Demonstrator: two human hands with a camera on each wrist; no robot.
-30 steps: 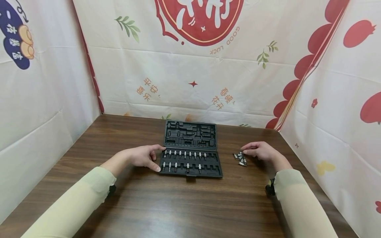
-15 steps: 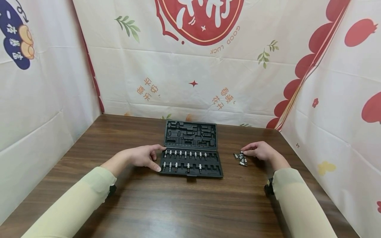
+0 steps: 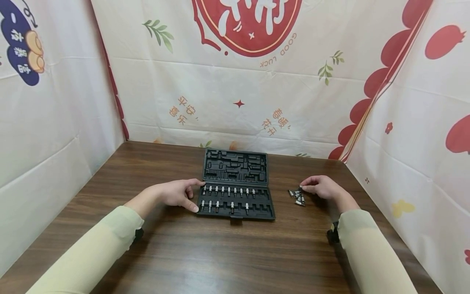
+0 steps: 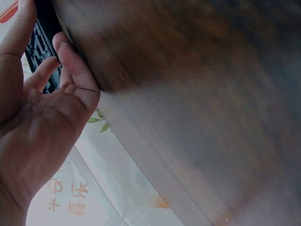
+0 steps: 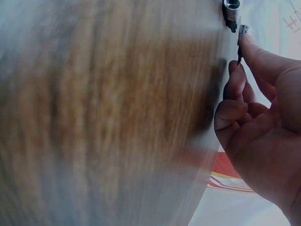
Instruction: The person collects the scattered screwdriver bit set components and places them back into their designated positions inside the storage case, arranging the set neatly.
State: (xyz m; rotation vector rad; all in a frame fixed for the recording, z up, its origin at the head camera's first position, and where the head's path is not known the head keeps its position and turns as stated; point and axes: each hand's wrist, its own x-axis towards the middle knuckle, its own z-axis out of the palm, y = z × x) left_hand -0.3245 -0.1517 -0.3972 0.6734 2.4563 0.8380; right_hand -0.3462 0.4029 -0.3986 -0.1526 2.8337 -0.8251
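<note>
A black plastic tool case (image 3: pixel 260 211) lies unfolded on the table, two rows of silver bit sockets (image 3: pixel 232 206) standing in its lower half. My left hand (image 3: pixel 176 192) holds the case's left side, index finger at the hinge corner and thumb at the front corner. In the left wrist view the other fingers of the left hand (image 4: pixel 47 122) are curled. To the right of the case, my right hand (image 3: pixel 324 188) pinches a small bit socket (image 5: pixel 242 37) between thumb and finger. A loose pile of bit sockets (image 3: pixel 299 199) lies just beside its fingertips.
The case's lid (image 3: pixel 235 165) lies back with moulded recesses showing. Several slots at the right of the lower half hold nothing. Printed cloth (image 3: pixel 227 114) walls off the back and sides of the brown wooden table (image 3: pixel 235 253).
My right hand has drawn slightly right from the pile, a bit socket now between its fingertips. The left hand and the case have stayed put.
</note>
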